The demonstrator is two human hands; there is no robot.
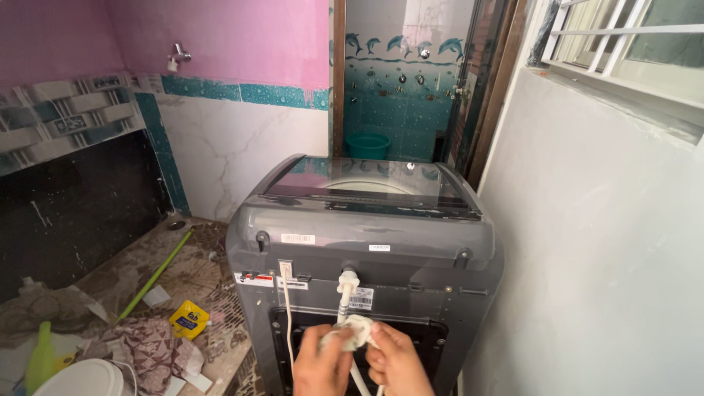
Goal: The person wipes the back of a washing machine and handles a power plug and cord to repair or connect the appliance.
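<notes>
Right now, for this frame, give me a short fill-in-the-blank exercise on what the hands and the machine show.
1. Both hands, left hand and right hand, hold a white hose fitting at the ____ of the washing machine.
2. The machine's body is ____ in colour.
3. On the floor to the left lies a long ____ stick.
4. Through the doorway stands a teal ____.

Missing words: back; grey; green; bucket
</notes>
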